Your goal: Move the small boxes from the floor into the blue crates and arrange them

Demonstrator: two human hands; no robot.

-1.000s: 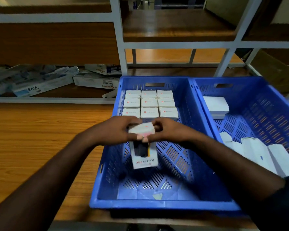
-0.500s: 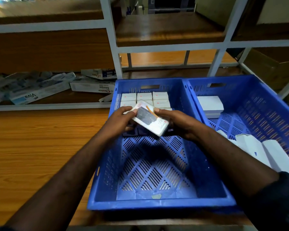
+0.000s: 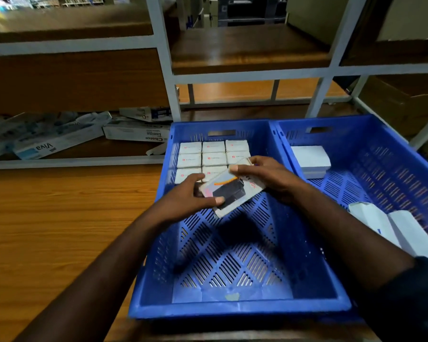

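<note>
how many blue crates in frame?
2. The centre crate lies below the left hand and right hand, which hold a box; the right crate stands beside it, partly cut off by the frame. No more visible.

**Two hands on one box**

The bare left forearm [image 3: 109, 255] comes in from the lower left and the right forearm [image 3: 331, 218] from the lower right, the two angling towards each other. A dark sleeve [image 3: 410, 299] covers the right arm above the forearm. The left hand [image 3: 190, 193] grips the near left end of a small white cardboard box [image 3: 232, 191] with a dark printed picture, its thumb lying flat across the top face and its fingers curled underneath. The right hand [image 3: 272, 174] holds the far right end, thumb pressed on the upper edge and fingers wrapped round behind. The hands sit close together but do not touch, with the box slanted between them.
</note>
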